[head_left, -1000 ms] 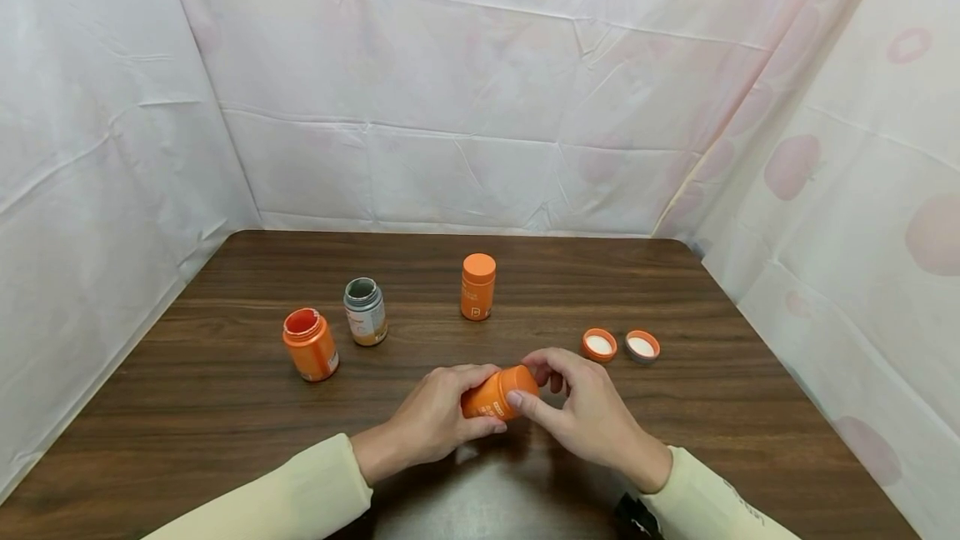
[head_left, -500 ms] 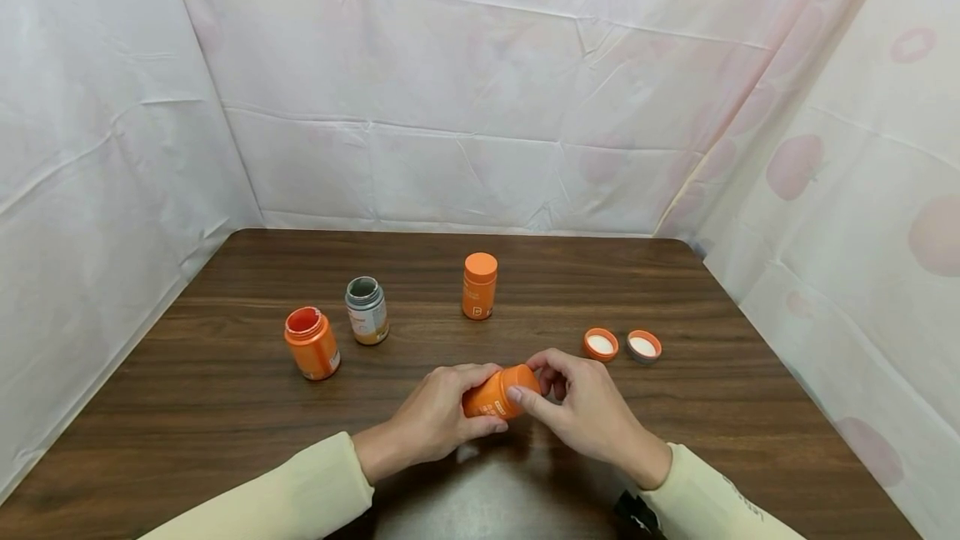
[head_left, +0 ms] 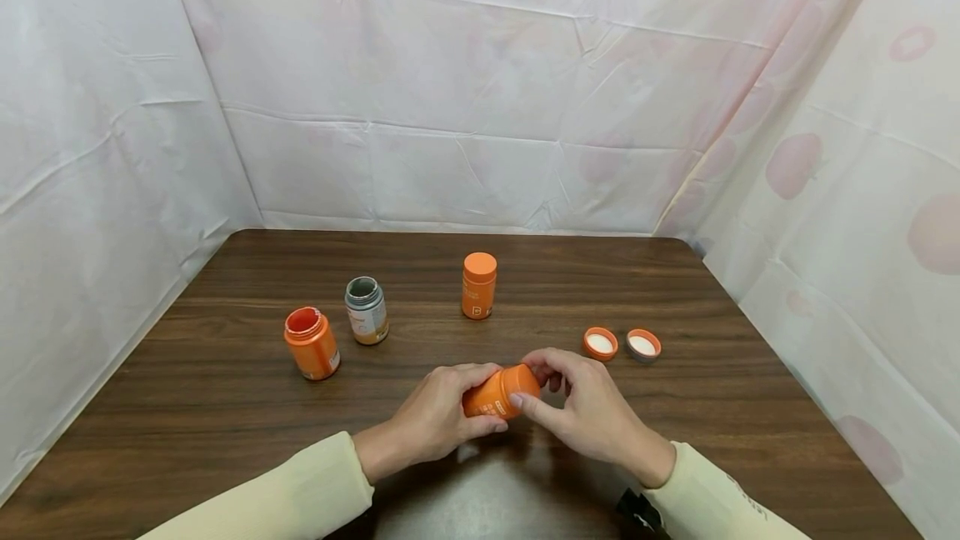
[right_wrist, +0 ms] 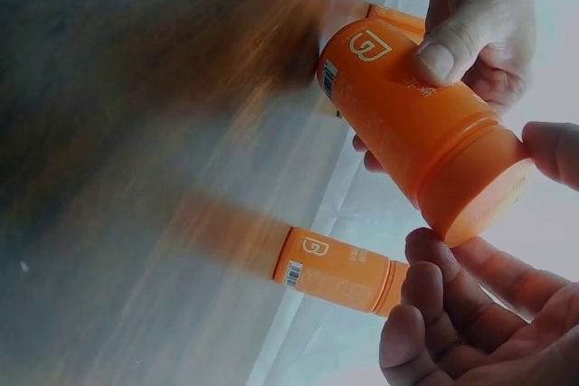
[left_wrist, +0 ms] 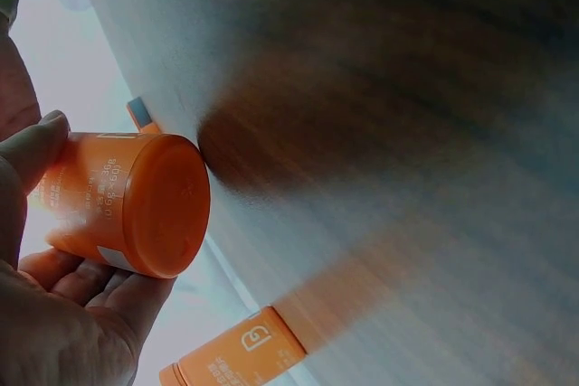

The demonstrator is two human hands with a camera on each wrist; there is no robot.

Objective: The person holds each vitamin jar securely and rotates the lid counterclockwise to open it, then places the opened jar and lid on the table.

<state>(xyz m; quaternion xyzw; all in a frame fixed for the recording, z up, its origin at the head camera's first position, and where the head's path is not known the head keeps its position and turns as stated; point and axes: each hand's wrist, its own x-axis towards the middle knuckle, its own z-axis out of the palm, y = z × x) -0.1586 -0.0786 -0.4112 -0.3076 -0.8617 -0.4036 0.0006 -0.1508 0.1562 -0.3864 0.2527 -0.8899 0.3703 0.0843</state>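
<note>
An orange bottle (head_left: 483,400) lies tilted above the near middle of the table, its capped end towards the right. My left hand (head_left: 435,411) grips its body, thumb on one side and fingers on the other. With thumb and fingertips, my right hand (head_left: 588,411) pinches the bottle's orange cap (head_left: 522,379). The right wrist view shows the cap (right_wrist: 475,187) seated on the bottle's neck. In the left wrist view the bottle's base (left_wrist: 167,205) faces the camera.
Behind the hands stands a second capped orange bottle (head_left: 478,288). To the left are an uncapped orange bottle (head_left: 313,350) and an uncapped grey bottle (head_left: 367,319). Two caps, one orange (head_left: 600,343) and one grey-rimmed (head_left: 643,345), lie upturned to the right on the wooden table (head_left: 225,440).
My right thumb and fingers have shifted slightly back and forth around the cap. The left hand keeps the bottle in the same place, and the other things have not moved.
</note>
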